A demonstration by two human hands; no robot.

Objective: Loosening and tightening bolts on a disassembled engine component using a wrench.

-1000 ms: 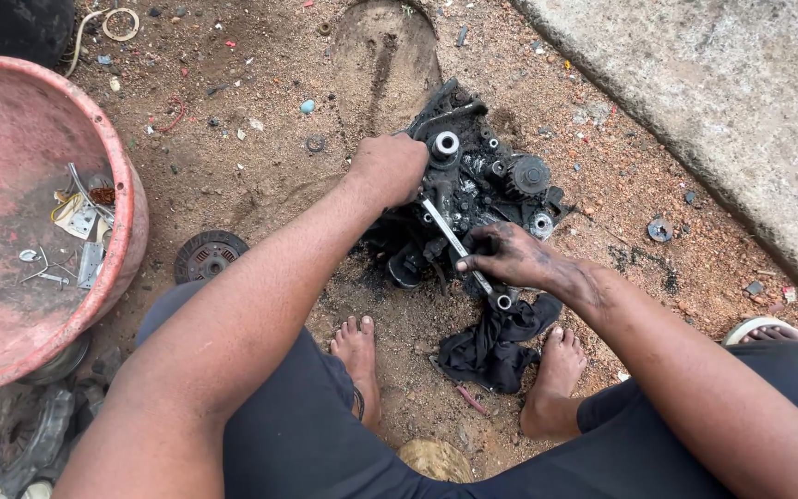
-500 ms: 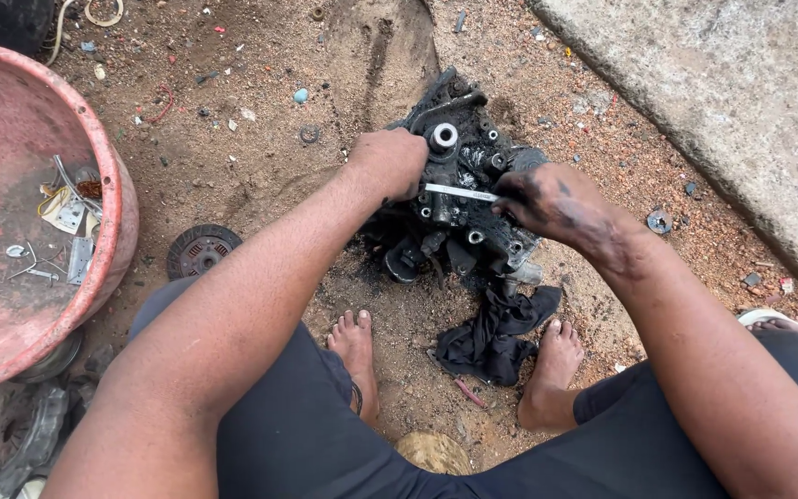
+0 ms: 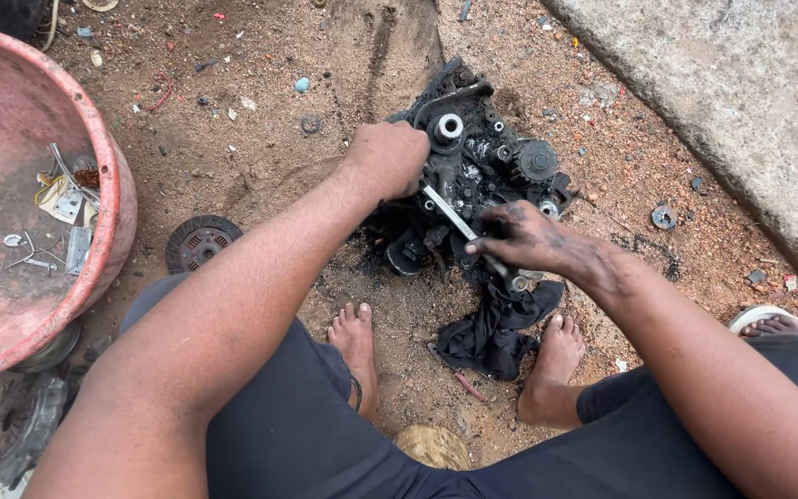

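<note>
Right hand (image 3: 533,242) has swung the wrench (image 3: 462,225) handle from level back toward 5 o'clock, fingers closed around it. Left hand (image 3: 390,157) clamps the engine block's (image 3: 487,166) 9 o'clock edge. Block rests on dirt; black rag (image 3: 491,333) at 6 o'clock, red basin (image 3: 108,152) far at 9 o'clock.

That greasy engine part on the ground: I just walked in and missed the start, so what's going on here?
A person sits barefoot on the dirt with a black, oily engine part between their feet. The left hand presses on its near-left side, while the right hand grips a metal wrench set against the part. A dark rag lies below it, and a red basin with small bits of hardware sits to the left.
</note>
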